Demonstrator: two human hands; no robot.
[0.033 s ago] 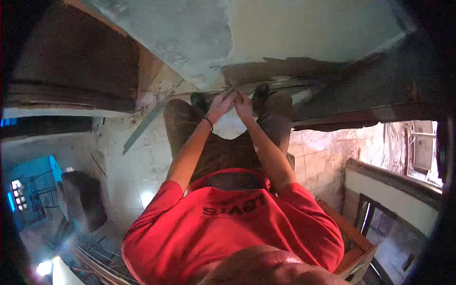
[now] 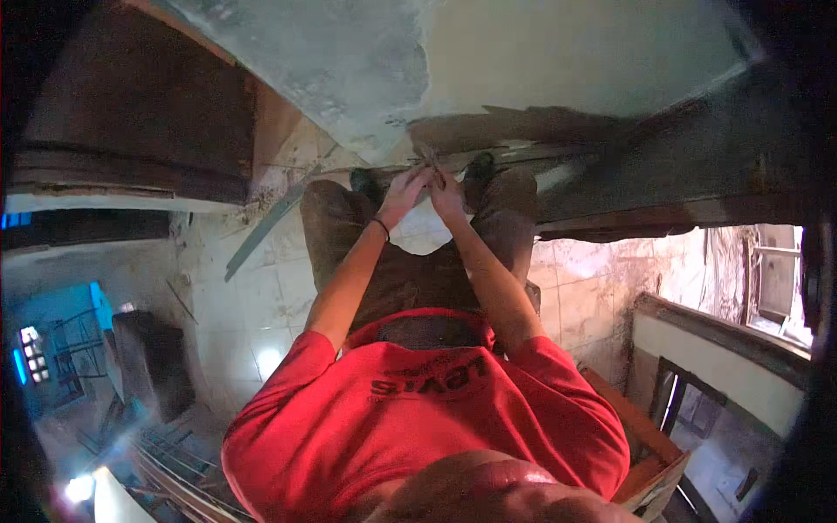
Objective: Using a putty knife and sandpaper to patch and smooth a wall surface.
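My left hand (image 2: 404,193) and my right hand (image 2: 446,193) are close together between my knees, low in front of a wall (image 2: 384,78). The fingers of both are bent and closed, their tips almost meeting. Something thin and dark seems to stick up at the fingertips, too small and dim to name. The wall has a rough grey patch on its left and a smoother pale patch on its right. Behind the hands, a dark uneven band (image 2: 506,126) runs along its lower part. My shoes (image 2: 478,166) are on either side of the hands.
A long flat grey strip (image 2: 266,231) lies slantwise on the pale tiled floor (image 2: 235,305) to the left. A reddish-brown wooden piece (image 2: 628,418) is near my right side. Further right is a ledge with a dark top (image 2: 715,336). A dark bulky object (image 2: 157,362) stands far left.
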